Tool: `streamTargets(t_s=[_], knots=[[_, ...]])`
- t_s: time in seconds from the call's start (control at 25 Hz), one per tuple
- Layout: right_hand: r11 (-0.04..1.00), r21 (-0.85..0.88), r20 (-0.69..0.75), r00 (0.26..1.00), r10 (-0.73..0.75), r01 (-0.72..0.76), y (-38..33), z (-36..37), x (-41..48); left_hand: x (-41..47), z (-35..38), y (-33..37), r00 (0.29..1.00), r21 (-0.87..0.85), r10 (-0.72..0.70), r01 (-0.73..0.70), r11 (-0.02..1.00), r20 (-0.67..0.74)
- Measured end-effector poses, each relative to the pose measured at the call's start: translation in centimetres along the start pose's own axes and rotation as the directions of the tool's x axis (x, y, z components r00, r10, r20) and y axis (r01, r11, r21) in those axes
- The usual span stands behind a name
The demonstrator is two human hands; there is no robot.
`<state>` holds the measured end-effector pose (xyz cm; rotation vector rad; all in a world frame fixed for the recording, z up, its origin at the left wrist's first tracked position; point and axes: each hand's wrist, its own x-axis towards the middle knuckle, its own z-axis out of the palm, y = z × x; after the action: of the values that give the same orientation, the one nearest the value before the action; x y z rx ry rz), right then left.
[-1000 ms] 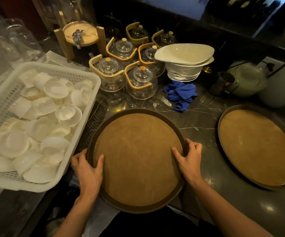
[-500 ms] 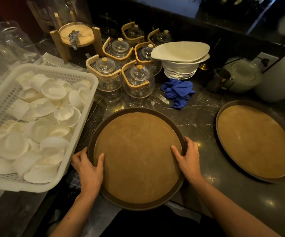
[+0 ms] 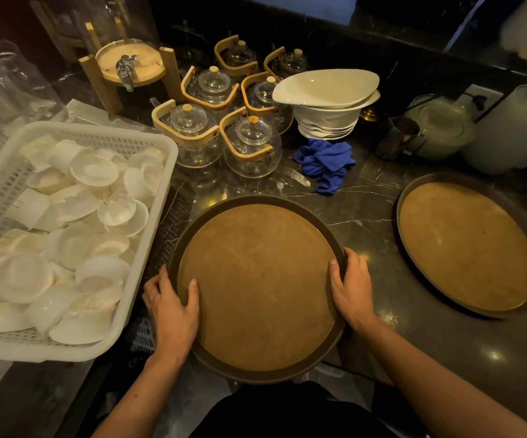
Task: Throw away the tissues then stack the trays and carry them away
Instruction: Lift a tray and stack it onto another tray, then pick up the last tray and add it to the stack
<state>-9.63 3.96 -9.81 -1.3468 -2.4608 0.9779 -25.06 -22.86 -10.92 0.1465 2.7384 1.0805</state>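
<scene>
The dark marble counter (image 3: 366, 216) is polished and shiny, veined in white, and crowded along its back edge, so there is little spare room to slide anything. At the left edge sits a white plastic basket (image 3: 158, 197) heaped with small white dishes.

The near tray (image 3: 256, 286) is a big round one with a dark raised rim and a tan, cork-like liner, resting at the front edge of the counter and overhanging it slightly toward the person. It looks stiff and fairly light for its width; the rim gives the surest hold, while the liner should grip whatever is set on it. The left hand (image 3: 170, 308) and right hand (image 3: 350, 289) clasp the rim on opposite sides, thumbs on the liner, fingers (image 3: 153, 284) curled round the outside. The second tray (image 3: 467, 245), of the same kind, lies bare near the right edge, well apart from the first. I see no tissues on either.

Behind stand stacked white bowls (image 3: 328, 105), then glass teapots (image 3: 252, 147) with bamboo handles, fragile and close to the near tray's far rim, so lifting beats pushing. A crumpled blue cloth (image 3: 325, 162) lies in front of the bowls.
</scene>
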Motion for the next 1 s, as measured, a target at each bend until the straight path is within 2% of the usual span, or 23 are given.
streamTargets(t_s=[0.24, 0.44, 0.68, 0.88, 1.0], knots=[[1.000, 0.022, 0.026, 1.000, 0.015, -0.015, 0.5, -0.6, -0.1, -0.1, -0.6, 0.9, 1.000, 0.182, 0.020, -0.015, 0.983, -0.021], [0.998, 0.059, -0.044, 0.999, -0.010, 0.013, 2.0, -2.9, 0.0, -1.4, -0.2, 4.9, 0.970, 0.200, 0.236, -0.222, 0.955, -0.052], [0.990, 0.090, -0.117, 0.988, -0.096, 0.107, 5.2, -7.5, 0.4, -4.1, 3.6, 11.6, 0.936, 0.112, 0.348, -0.351, 0.930, 0.049], [0.977, 0.113, -0.172, 0.972, -0.162, 0.183, 10.3, -13.4, 2.1, -7.9, 8.5, 17.9, 0.874, 0.061, 0.471, -0.480, 0.875, 0.121], [0.973, 0.118, -0.209, 0.963, -0.172, 0.199, 14.2, -17.5, 3.1, -10.8, 12.1, 21.7, 0.852, 0.042, 0.496, -0.509, 0.860, 0.168]])
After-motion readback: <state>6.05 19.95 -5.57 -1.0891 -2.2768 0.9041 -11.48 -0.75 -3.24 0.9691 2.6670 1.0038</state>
